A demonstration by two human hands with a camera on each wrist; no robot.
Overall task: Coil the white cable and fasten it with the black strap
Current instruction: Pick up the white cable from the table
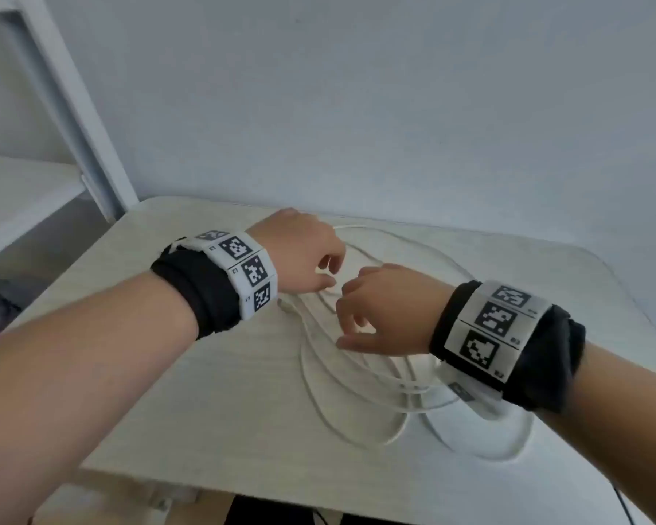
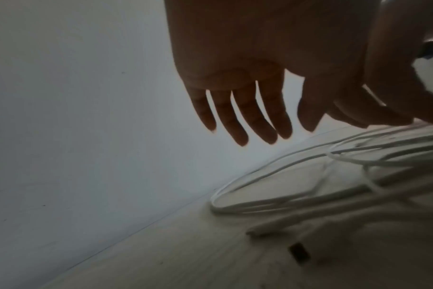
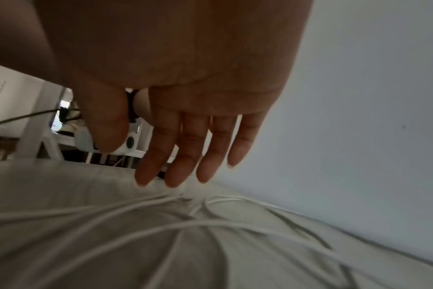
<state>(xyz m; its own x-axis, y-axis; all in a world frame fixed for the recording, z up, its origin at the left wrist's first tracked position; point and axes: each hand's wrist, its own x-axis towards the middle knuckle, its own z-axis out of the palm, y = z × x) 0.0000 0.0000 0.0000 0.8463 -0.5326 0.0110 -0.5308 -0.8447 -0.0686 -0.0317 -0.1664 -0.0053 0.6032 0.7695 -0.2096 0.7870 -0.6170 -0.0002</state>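
Note:
The white cable [image 1: 319, 373] lies in several loose, overlapping loops on the pale table [image 1: 205, 392]. My left hand [image 1: 328, 269] hovers over the far side of the loops. In the left wrist view its fingers [image 2: 242, 125] hang straight and apart, holding nothing above the cable [image 2: 260, 176]. My right hand [image 1: 351, 323] hovers just to the right of it, over the middle of the loops. Its fingers [image 3: 185, 160] also hang straight, just above the cable [image 3: 161, 228], and hold nothing. A small dark piece [image 2: 299, 253], perhaps the black strap, lies near a cable end [image 2: 257, 231].
The grey wall [image 1: 356, 89] stands right behind the table. A white shelf frame [image 1: 72, 108] rises at the left. The table's front edge [image 1: 243, 486] is close to me, and a thin black wire [image 1: 623, 503] hangs beyond its right corner.

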